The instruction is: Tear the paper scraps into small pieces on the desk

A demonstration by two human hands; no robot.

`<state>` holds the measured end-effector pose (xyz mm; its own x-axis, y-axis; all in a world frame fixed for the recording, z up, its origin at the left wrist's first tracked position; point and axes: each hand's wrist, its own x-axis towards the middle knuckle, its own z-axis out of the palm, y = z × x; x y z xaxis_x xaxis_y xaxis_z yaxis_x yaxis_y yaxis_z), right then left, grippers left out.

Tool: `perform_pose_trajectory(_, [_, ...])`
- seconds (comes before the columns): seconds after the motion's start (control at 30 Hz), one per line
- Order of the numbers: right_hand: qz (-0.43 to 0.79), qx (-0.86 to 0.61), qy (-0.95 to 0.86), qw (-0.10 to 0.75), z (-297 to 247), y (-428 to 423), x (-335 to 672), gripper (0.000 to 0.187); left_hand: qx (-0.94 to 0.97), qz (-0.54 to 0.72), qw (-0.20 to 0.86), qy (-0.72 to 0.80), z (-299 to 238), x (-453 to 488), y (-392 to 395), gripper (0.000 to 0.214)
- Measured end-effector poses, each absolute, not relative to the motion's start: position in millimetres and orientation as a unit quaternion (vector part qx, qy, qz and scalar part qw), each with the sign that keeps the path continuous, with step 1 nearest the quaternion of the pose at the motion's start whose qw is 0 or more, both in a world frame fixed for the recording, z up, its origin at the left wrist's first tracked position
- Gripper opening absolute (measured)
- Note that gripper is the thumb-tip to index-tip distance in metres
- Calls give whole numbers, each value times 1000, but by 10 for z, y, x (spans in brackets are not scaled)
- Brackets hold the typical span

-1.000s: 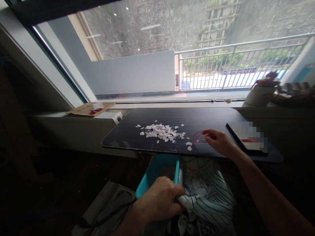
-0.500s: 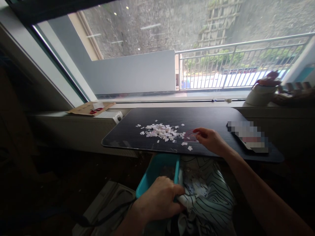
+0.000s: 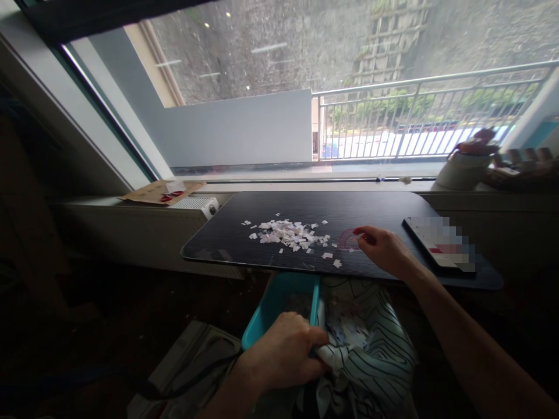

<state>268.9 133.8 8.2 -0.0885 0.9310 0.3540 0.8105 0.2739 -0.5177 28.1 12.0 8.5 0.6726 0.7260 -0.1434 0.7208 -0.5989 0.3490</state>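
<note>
Between the thumb and fingers of my right hand (image 3: 378, 247) is a clear, pink-marked protractor (image 3: 346, 239), held low over the dark tabletop (image 3: 349, 203). To its left lies a loose heap of small white paper scraps (image 3: 288, 233), with a few strays near the front edge. Below the table, my left hand (image 3: 290, 349) grips a bunched edge of white cloth with dark lines (image 3: 379, 343). More scraps rest in the hollow of that cloth. A turquoise bin (image 3: 255, 331) stands just beyond my left hand, partly hidden by it.
A blurred-out flat item (image 3: 439, 247) lies at the table's right. Red scissors (image 3: 172, 196) rest on a brown envelope (image 3: 151, 192) above the radiator (image 3: 131, 224). A pale pot (image 3: 463, 166) sits on the windowsill at right.
My right hand has shifted slightly right with the protractor, away from the paper heap. The left hand keeps its hold on the cloth.
</note>
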Motion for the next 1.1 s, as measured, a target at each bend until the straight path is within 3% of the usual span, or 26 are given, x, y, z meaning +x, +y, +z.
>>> perform_pose_trajectory(0.17, [148, -569, -748, 309, 97, 1289, 2697, 30, 888, -1, 215, 407, 117, 297, 125, 15])
perform_pose_trajectory(0.3, [79, -599, -738, 300, 132, 1252, 2675, 30, 889, 1, 210, 406, 110, 292, 121, 14])
perform_pose_trajectory(0.73, [92, -548, -777, 296, 173, 1204, 2593, 32, 898, 16, 186, 398, 72, 281, 114, 11])
perform_pose_trajectory(0.9, [32, -576, -768, 278, 236, 1174, 2621, 30, 896, 15, 188, 402, 67, 270, 119, 12])
perform_pose_trajectory(1.1, [23, -592, -736, 326, 291, 1508, 2660, 33, 901, 24, 182, 394, 46, 286, 114, 14])
